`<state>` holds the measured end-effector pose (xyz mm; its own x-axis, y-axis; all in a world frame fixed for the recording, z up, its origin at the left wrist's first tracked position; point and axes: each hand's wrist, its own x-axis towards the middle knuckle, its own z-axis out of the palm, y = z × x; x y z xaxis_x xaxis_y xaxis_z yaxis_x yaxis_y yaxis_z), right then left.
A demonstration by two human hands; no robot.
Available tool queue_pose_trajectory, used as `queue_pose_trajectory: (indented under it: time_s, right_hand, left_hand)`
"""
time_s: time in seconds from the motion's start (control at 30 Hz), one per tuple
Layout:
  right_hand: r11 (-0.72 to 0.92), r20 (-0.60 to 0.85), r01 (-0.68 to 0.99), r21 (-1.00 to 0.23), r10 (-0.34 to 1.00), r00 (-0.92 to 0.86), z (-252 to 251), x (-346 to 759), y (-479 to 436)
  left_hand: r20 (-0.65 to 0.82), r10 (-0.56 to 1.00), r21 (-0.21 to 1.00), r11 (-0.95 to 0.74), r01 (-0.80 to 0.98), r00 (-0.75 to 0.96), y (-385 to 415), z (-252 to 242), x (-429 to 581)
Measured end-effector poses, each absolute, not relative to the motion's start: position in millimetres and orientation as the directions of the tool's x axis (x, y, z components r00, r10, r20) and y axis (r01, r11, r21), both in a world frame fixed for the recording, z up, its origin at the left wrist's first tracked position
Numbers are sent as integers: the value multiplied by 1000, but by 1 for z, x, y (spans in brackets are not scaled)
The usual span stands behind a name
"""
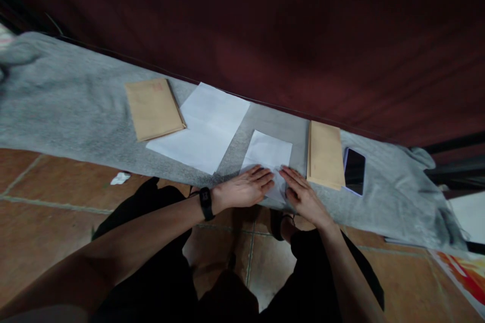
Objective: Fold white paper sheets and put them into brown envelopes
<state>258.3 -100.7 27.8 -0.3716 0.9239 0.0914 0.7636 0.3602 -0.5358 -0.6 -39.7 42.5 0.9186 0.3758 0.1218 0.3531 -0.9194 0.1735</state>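
Observation:
A small folded white sheet of paper (pixel 267 154) lies on the grey cloth (pixel 68 106) in front of me. My left hand (pixel 246 187), with a black watch on its wrist, lies flat on the sheet's near left corner, fingers stretched out. My right hand (pixel 303 194) presses flat on the near right corner, fingers extended toward the left hand. The fingertips of both hands nearly meet over the paper's near edge. Neither hand grips anything.
A larger white sheet (pixel 206 128) lies to the left, partly under a brown envelope (pixel 153 108). A second brown envelope (pixel 325 154) and a dark phone (pixel 354 170) lie to the right. A paper scrap (pixel 120 178) lies on the tiled floor (pixel 45 197). Dark red fabric hangs behind.

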Motion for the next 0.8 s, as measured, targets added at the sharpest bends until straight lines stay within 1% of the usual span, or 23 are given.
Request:
queue_pose_trajectory:
  time_s: [0.1, 0.2, 0.37, 0.47, 0.53, 0.63, 0.7, 0.8]
  right_hand:
    - [357, 13, 746, -562, 906, -424, 32, 259, -106]
    - [343, -45, 751, -564, 895, -443, 35, 260, -109]
    - [371, -43, 765, -527, 887, -460, 35, 260, -110]
    - [392, -9, 777, -493, 890, -455, 31, 258, -110]
    - [387, 21, 789, -478, 903, -430, 30, 256, -110]
    - [376, 28, 795, -477, 910, -414, 31, 254, -109]
    - [374, 18, 790, -486, 908, -419, 35, 254, -108]
    - [371, 13, 780, -503, 906, -423, 41, 255, -106]
  left_hand:
    - [121, 378, 149, -921, 359, 918, -40, 40, 1]
    - [142, 379, 157, -921, 357, 914, -40, 37, 1]
    - [137, 390, 181, -914, 364, 910, -41, 40, 1]
    - [125, 393, 204, -909, 364, 911, -40, 42, 1]
    - [135, 393, 240, -904, 355, 910, -38, 43, -1]
    - [147, 392, 331, -885, 328, 908, -28, 47, -11]
    - [122, 396, 403, -858, 319, 910, -18, 50, -22]
    - [93, 414, 457, -826, 331, 905, -1, 53, -41]
